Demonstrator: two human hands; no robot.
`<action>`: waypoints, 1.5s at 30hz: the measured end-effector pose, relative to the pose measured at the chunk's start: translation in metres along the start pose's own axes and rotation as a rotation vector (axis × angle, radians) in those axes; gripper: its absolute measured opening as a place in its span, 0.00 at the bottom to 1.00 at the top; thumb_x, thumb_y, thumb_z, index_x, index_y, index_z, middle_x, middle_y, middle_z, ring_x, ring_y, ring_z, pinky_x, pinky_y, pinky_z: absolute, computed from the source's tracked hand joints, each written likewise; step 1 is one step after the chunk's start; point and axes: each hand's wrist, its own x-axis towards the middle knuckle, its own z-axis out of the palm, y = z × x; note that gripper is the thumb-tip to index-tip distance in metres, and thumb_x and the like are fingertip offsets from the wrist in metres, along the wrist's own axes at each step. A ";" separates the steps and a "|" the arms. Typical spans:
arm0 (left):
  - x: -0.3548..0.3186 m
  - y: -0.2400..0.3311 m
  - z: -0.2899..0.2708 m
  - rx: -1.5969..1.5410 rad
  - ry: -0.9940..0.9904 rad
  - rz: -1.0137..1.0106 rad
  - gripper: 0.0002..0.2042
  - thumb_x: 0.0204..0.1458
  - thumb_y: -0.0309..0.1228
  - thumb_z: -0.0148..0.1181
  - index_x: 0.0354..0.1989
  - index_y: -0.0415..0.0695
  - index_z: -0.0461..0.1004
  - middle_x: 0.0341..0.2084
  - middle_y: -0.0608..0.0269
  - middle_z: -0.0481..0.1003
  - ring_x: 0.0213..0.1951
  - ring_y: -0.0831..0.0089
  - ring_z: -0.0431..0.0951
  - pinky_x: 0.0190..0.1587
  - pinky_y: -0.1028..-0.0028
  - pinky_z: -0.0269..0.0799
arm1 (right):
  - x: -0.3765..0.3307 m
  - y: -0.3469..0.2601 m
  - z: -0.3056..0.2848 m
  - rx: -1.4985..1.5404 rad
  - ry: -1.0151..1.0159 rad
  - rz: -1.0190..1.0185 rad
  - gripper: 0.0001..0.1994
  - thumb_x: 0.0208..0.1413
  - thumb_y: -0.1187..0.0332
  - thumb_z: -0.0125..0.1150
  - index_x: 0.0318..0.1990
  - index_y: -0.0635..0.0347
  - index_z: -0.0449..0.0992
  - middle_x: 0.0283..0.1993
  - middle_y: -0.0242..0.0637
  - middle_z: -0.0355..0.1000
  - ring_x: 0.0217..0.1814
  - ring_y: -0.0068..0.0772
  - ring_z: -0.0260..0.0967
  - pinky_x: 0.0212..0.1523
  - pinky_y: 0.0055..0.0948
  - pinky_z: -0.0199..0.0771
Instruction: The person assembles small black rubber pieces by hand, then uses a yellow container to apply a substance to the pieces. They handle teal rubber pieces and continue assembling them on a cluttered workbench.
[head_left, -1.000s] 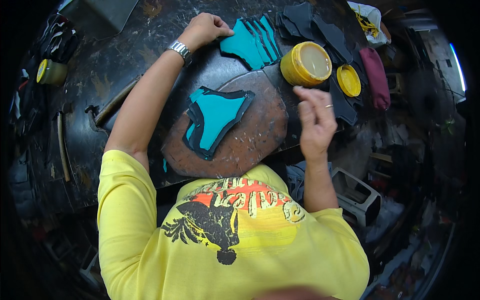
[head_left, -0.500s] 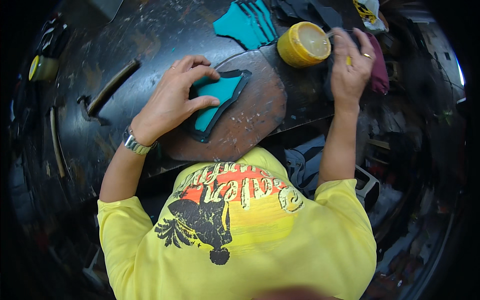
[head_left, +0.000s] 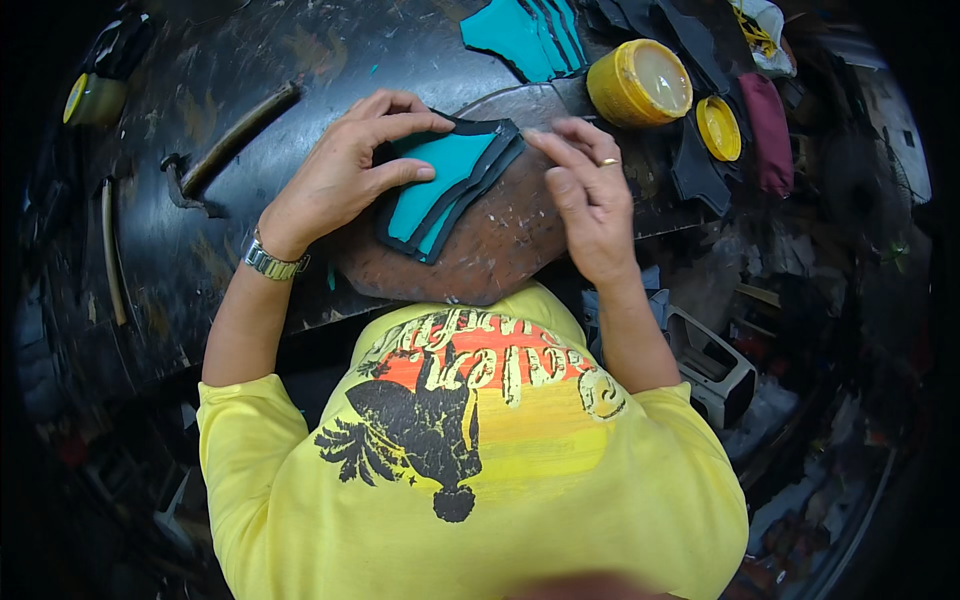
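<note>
Both hands now back on the work: the left hand (head_left: 340, 180) pinches the teal-and-black leather piece (head_left: 445, 185) on the brown board (head_left: 490, 250), while the right hand (head_left: 590, 195), returned from the yellow glue pot (head_left: 640, 82), presses its right edge with narrowed fingers.

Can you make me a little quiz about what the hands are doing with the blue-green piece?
1. True or false: both hands touch the teal piece with the black edge.
2. What does the teal piece lie on? A) a round brown slab B) a white plate C) a wooden box
3. Fill in: the open yellow pot has its yellow ____ lying beside it.

Key
1. True: the left hand presses on it and the right hand pinches its upper edge.
2. A, the round brown slab on the dark workbench.
3. Lid, to the right of the pot.
</note>
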 end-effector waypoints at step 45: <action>0.030 -0.005 -0.020 -0.102 0.064 -0.081 0.08 0.56 0.33 0.67 0.37 0.41 0.82 0.32 0.67 0.77 0.35 0.72 0.75 0.42 0.72 0.71 | -0.004 -0.002 -0.008 0.221 0.159 -0.019 0.20 0.64 0.67 0.62 0.62 0.62 0.75 0.66 0.46 0.65 0.65 0.37 0.66 0.66 0.36 0.66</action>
